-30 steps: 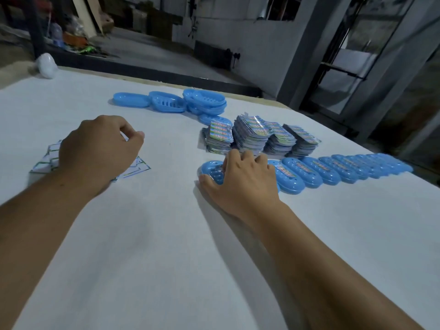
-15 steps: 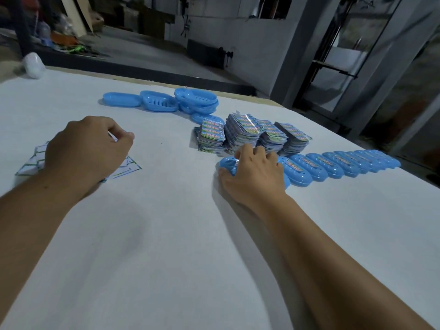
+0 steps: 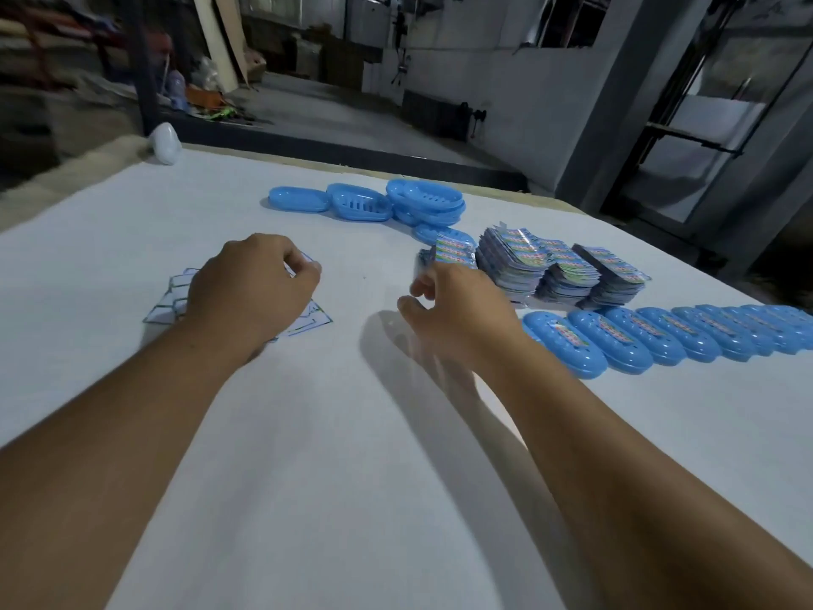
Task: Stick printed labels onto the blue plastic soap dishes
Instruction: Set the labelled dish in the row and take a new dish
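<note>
Head view: between dishes, right hand point(image 3: 457, 310) blurred, fingers loosely curled near label stacks point(image 3: 550, 270), grip unclear; left hand point(image 3: 250, 288) curled on backing sheets point(image 3: 308, 321); labelled dishes point(image 3: 616, 341) rowed rightward; next, probably fetching unlabelled dish point(image 3: 299, 199).

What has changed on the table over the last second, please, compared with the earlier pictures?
The right hand has let go of the nearest labelled soap dish at the left end of the row and lifted up and left toward the label stacks; motion blur hides whether it holds a label yet. The left hand stays curled over the spent backing sheets. The unlabelled dishes have not moved.
</note>
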### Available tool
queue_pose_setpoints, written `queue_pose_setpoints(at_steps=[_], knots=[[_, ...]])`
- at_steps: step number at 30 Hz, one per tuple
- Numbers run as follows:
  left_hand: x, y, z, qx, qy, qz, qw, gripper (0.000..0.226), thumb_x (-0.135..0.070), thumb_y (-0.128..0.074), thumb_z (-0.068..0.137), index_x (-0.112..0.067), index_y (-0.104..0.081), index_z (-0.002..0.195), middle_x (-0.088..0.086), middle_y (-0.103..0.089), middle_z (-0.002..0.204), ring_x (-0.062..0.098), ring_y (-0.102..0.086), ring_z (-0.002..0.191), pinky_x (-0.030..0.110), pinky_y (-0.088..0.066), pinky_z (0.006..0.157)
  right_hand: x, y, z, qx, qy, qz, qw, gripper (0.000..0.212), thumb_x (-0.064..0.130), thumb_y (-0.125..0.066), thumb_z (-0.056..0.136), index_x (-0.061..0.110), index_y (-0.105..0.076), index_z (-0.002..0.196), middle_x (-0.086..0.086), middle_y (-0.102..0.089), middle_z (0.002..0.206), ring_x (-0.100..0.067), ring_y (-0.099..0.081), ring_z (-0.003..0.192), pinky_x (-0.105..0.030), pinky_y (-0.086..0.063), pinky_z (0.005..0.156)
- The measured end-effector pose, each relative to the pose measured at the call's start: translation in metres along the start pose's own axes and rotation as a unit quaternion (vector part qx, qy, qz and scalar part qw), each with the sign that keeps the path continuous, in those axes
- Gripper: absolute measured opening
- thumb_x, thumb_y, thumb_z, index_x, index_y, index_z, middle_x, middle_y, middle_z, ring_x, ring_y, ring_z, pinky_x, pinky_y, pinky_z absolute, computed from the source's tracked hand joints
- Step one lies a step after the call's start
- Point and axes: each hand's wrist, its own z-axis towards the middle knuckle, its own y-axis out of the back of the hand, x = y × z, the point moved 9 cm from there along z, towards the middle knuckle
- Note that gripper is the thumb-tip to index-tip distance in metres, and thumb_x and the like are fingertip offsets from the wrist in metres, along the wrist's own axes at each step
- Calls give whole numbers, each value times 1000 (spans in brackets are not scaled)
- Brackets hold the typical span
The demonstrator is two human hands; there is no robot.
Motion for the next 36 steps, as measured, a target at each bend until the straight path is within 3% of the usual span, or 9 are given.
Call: queue_pose_setpoints(at_steps=[7, 14, 16, 20, 23, 27, 30, 33, 36], knots=[[11, 1, 5, 19, 23, -13, 999, 25, -50, -56, 87, -29, -62, 75, -7, -69, 83, 23, -65, 69, 33, -52, 70, 37, -37, 32, 42, 39, 52, 997, 18, 41, -60, 88, 27, -66, 97, 9, -67, 99, -18, -62, 91, -32, -50, 71], [12, -1, 6, 13, 23, -8, 1000, 23, -49, -58, 87, -30, -61, 75, -9, -68, 79, 21, -62, 76, 30, -41, 64, 41, -48, 46, 37, 42, 28, 998, 17, 39, -57, 87, 26, -66, 91, 7, -67, 94, -20, -62, 87, -31, -45, 64], [12, -2, 7, 10, 19, -15, 1000, 22, -47, -57, 87, -31, -59, 72, -9, -67, 76, 22, -63, 75, 30, -44, 65, 43, -49, 60, 34, 41, 16, 998, 21, 41, -57, 88, 28, -66, 101, 5, -68, 105, -21, -62, 93, -32, -48, 69], [3, -2, 4, -24, -14, -6, 1000, 24, -45, -56, 90, -32, -53, 70, -11, -60, 66, 22, -58, 69, 29, -40, 62, 44, -58, 105, 27, 31, 17, 999, 48, 38, -56, 95, 20, -55, 140, -3, -56, 139, -25, -58, 121, -38, -49, 92], [-8, 0, 5, -59, -56, 12, 997, 23, -46, -55, 92, -29, -59, 77, -7, -63, 66, 23, -58, 66, 30, -35, 58, 40, -69, 146, 32, 3, 32, 999, 51, 31, -56, 98, 14, -48, 146, -10, -49, 149, -30, -55, 126, -39, -47, 96], [-18, -2, 4, -82, -93, 36, 992, 25, -46, -55, 92, -26, -59, 78, -4, -59, 59, 24, -52, 58, 29, -34, 56, 35, -78, 186, 35, -45, 43, 997, 53, 18, -61, 94, 16, -44, 145, -11, -63, 123, -25, -61, 86, -37, -53, 69], [-21, -4, 4, -87, -100, 48, 990, 24, -43, -56, 92, -22, -60, 81, -1, -61, 60, 26, -53, 59, 30, -37, 56, 41, -90, 205, 66, -44, 22, 997, 69, -1, -69, 81, 14, -43, 144, -11, -63, 100, -28, -61, 79, -39, -53, 66], [-18, -3, 6, -88, -96, 58, 990, 24, -42, -54, 93, -21, -61, 83, -1, -62, 63, 28, -54, 60, 32, -41, 57, 52, -96, 218, 40, -21, 71, 996, 38, 8, -63, 90, 9, -59, 128, -14, -65, 114, -34, -64, 103, -33, -44, 75], [-19, -2, 6, -86, -99, 69, 989, 26, -42, -51, 94, -20, -62, 85, 0, -64, 64, 29, -57, 62, 34, -47, 60, 52, -97, 216, 26, -69, 60, 996, 19, 20, -57, 92, 9, -65, 105, -8, -68, 91, -31, -68, 89, -31, -49, 70]])
